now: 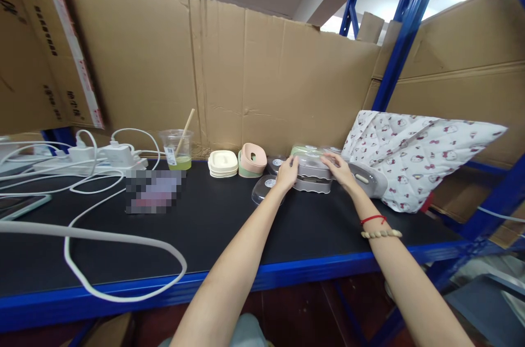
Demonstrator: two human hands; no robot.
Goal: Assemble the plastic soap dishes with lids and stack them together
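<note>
On worktop [197, 221], upper grey container [312, 166] lies lengthwise left-to-right between left hand [287, 173] and right hand [339, 168], each holding one end; neither clearly nearer.

Two bare arms reach forward. The bare left hand [287, 173] and the bare right hand [337, 167] face each other, fingers bent, a little apart.

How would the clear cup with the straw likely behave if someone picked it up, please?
The cup is probably light, since the greenish drink fills only its lower part. Its thin-looking wall may flex when squeezed, and the straw, leaning above the rim, might swing.
</note>
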